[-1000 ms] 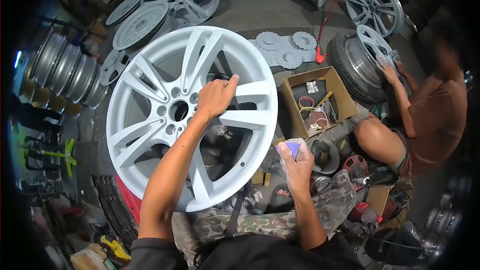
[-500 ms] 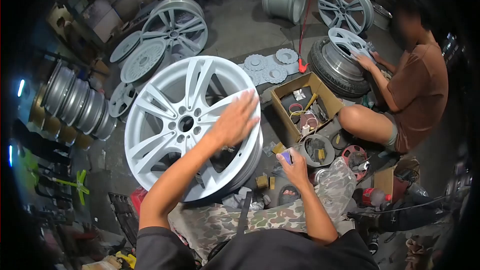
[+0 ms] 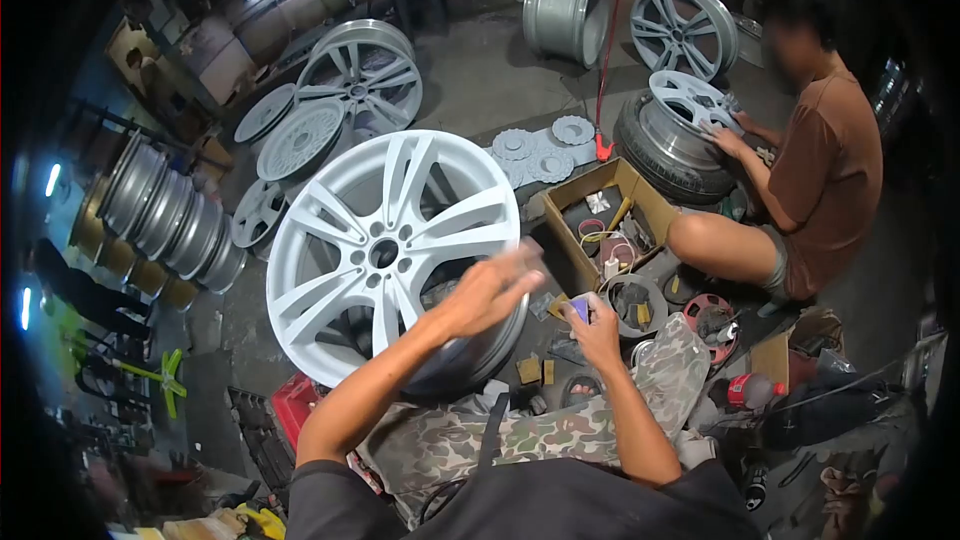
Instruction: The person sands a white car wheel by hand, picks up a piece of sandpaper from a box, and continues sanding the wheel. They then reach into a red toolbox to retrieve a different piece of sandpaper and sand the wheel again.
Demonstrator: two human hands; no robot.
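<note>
A large pale-grey wheel rim [image 3: 465, 221] with split spokes stands tilted in front of me, its face turned up. My left hand [image 3: 490, 292] is over the rim's lower right edge, fingers stretched out and smeared by motion, with nothing seen in it. To the right of the rim, my right hand [image 3: 599, 335] pinches a small purple block [image 3: 581, 309] between thumb and fingers. Two yellowish sponge pieces [image 3: 529, 371] lie on the floor below, near the camouflage cloth [image 3: 530, 430] across my lap.
An open cardboard box [image 3: 650, 202] of tools and tape stands beyond my right hand. At the right, a person [image 3: 825, 170] sits handling another rim [image 3: 690, 100] on a tyre [image 3: 650, 162]. More rims [image 3: 365, 80] stand at the back left. A red-labelled bottle [image 3: 752, 391] lies at lower right.
My left hand has moved down from the rim's right-hand spoke to its lower right edge. The right hand keeps the purple block in nearly the same place. The view has shifted slightly.
</note>
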